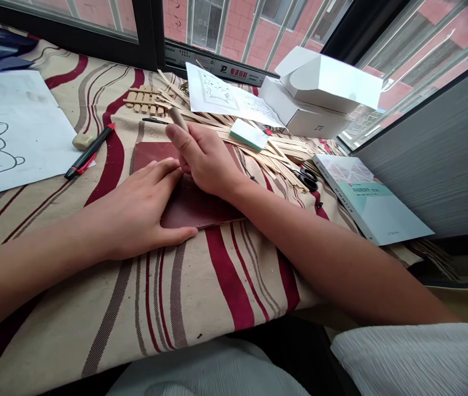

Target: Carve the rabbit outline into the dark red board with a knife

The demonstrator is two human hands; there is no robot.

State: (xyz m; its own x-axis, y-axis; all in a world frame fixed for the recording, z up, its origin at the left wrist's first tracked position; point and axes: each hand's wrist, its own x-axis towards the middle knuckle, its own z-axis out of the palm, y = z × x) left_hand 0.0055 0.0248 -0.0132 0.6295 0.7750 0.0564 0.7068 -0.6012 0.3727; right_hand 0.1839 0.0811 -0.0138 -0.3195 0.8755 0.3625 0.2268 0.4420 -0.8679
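Observation:
My left hand (143, 206) lies flat with fingers stretched out on a dark red-brown sheet of sandpaper (192, 206), pressing it to the striped cloth. My right hand (204, 157) is closed around a thin wooden stick (178, 118) whose rounded end pokes up past my fingers. The stick's lower end rests on the sandpaper sheet, hidden by my hand. A heap of flat wooden strips (217, 121) lies just behind both hands.
A rabbit drawing on white paper (6, 132), an eraser (82, 141) and a red-black pen (89, 151) lie left. A printed sheet (225, 99), green sponge block (249, 134), white boxes (320, 93), scissors (306, 177) and a book (372, 203) lie right, below the window frame (147, 38).

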